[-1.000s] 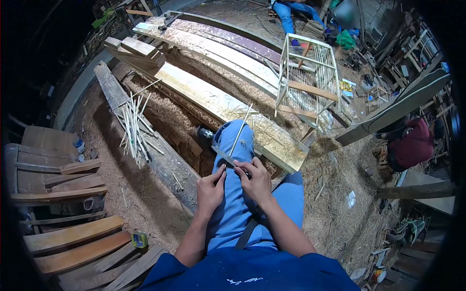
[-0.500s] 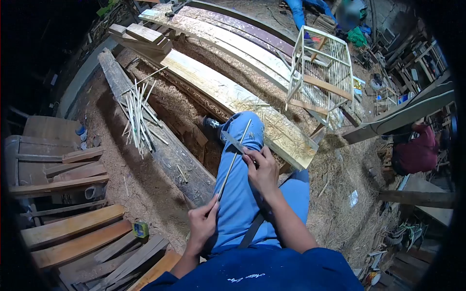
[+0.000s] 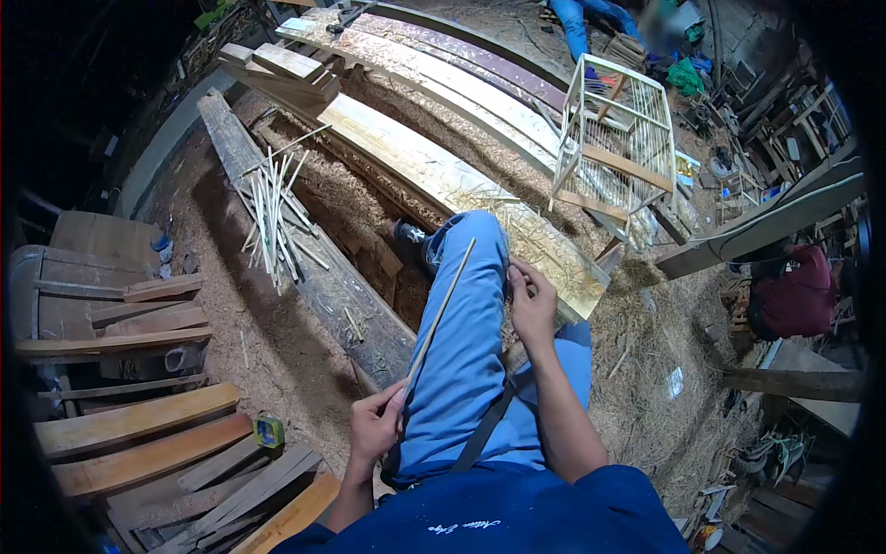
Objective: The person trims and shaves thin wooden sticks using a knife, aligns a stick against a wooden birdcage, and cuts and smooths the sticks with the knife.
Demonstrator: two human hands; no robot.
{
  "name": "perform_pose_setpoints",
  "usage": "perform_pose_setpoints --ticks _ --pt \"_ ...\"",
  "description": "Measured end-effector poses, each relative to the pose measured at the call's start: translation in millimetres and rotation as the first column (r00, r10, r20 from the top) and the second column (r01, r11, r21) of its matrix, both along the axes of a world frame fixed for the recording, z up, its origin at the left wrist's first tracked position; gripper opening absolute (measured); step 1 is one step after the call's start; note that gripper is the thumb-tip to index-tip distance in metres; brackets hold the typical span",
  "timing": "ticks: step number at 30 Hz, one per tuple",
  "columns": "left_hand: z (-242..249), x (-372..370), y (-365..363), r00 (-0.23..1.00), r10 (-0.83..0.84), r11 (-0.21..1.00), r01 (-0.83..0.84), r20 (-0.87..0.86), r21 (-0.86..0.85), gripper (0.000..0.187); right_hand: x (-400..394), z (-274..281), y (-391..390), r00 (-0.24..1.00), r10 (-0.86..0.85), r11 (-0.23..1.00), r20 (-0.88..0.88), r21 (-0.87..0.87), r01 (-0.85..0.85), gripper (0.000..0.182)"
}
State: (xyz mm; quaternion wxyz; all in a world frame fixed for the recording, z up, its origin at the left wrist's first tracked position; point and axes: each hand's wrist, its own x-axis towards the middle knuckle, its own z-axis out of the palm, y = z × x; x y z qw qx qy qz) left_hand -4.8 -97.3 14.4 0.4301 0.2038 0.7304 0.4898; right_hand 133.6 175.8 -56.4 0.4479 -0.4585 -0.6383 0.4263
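My left hand [image 3: 376, 425] is closed round the lower end of a thin wooden stick [image 3: 443, 308]. The stick slants up along my jeans-clad thigh [image 3: 459, 342], its far tip near the knee. Beside the right side of that knee, my right hand [image 3: 533, 300] has its fingers closed, apart from the stick. The knife seen in it half a second ago is hidden now behind the hand and knee. To the left, a pile of thin pale sticks [image 3: 270, 217] lies across a weathered plank [image 3: 346, 300].
A slatted wooden cage [image 3: 620, 171] stands beyond a long pale beam [image 3: 397, 138]. Cut boards [image 3: 148, 420] and a yellow-green tape measure [image 3: 269, 432] lie at left. Shavings cover the ground [image 3: 637, 406]. A person in a red top [image 3: 796, 291] is at right; another's blue-clad legs [image 3: 574, 28] show behind.
My right hand has moved right and slightly down, off the stick to the side of my knee, and the knife blade has gone out of sight. My left hand keeps hold of the stick.
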Motion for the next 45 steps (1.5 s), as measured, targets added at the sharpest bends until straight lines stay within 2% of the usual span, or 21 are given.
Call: perform_pose_setpoints --ticks 1,3,4,5,8,9,11,12,15,16,17,22,32,34,38,40,45 --pt "-2.2 -0.5 2.7 1.0 -0.002 1.0 0.002 0.002 0.003 0.027 5.0 3.2 -5.2 1.0 -0.002 1.0 0.002 0.003 0.002 0.026" --pt "-4.3 -1.8 10.2 0.999 0.003 1.0 -0.004 0.051 0.029 0.027 16.0 17.6 -24.4 0.993 0.082 0.925 -0.08 -0.365 -0.106 0.028" --pt "-5.3 -2.4 14.7 0.999 -0.016 0.999 0.014 0.041 0.035 0.029 17.8 27.7 -33.7 0.972 0.088 0.872 -0.217 -0.455 -0.18 0.029" --pt "-6.0 -2.6 20.3 0.999 -0.016 0.999 0.015 0.043 0.034 0.029 19.5 30.1 -38.6 0.973 0.087 0.871 -0.216 -0.457 -0.179 0.029" --pt "-5.5 -0.9 44.0 0.998 -0.051 0.998 0.049 0.045 0.031 0.033 25.0 32.6 -47.7 0.958 0.217 0.875 -0.189 -0.398 -0.277 0.031" --pt "-4.1 1.5 56.7 0.998 -0.047 0.998 0.045 0.052 0.05 0.03 23.8 30.7 -47.9 0.958 0.216 0.875 -0.189 -0.398 -0.276 0.031" --pt "0.5 2.2 84.0 0.997 -0.042 0.995 0.035 0.067 0.094 0.026 18.1 24.0 -46.8 0.966 0.237 0.941 -0.108 -0.221 -0.256 0.03" --pt "7.8 -0.7 97.1 0.995 -0.086 0.996 0.084 0.044 0.044 0.022 15.8 22.6 -44.7 0.968 0.231 0.953 -0.095 -0.177 -0.245 0.032" --pt "9.3 -2.8 129.4 0.997 -0.067 0.995 0.064 0.039 0.078 0.023 10.9 25.7 -42.1 0.97 0.242 0.958 -0.027 -0.15 -0.243 0.034" --pt "1.4 -4.2 135.8 0.997 -0.059 0.993 0.054 0.049 0.102 0.023 11.0 27.9 -41.9 0.971 0.23 0.963 0.064 -0.16 -0.218 0.033" --pt "-2.1 -5.6 140.9 0.997 -0.062 0.993 0.056 0.048 0.107 0.023 9.2 21.5 -42.6 0.971 0.229 0.97 0.072 -0.094 -0.222 0.035" --pt "-2.6 -12.2 153.4 0.987 -0.129 0.991 0.125 0.093 0.05 0.023 5.5 35.5 -50.9 0.956 0.266 0.964 0.122 -0.02 -0.266 0.039" --pt "-14.2 -16.7 163.8 0.972 -0.132 0.987 0.112 0.195 0.112 0.017 4.2 37.8 -60.5 0.939 0.274 0.96 0.209 -0.013 -0.278 0.042" --pt "-16.1 -18.0 164.1 0.975 -0.15 0.983 0.129 0.166 0.127 0.015 2.8 35.7 -59.7 0.943 0.263 0.959 0.205 0.05 -0.278 0.041" --pt "-13.2 -16.7 161.1 0.979 -0.132 0.988 0.117 0.153 0.103 0.015 -0.7 34.8 -62.7 0.942 0.248 0.965 0.228 0.027 -0.261 0.042" --pt "-12.5 -15.6 158.3 0.987 -0.106 0.991 0.095 0.118 0.098 0.016 -2.5 34.7 -63.9 0.927 0.222 0.968 0.303 0.042 -0.246 0.043" --pt "-15.5 -14.7 148.2 0.986 -0.065 0.994 0.049 0.153 0.102 0.015 -7.4 36.2 -68.9 0.922 0.219 0.966 0.32 0.064 -0.251 0.045"
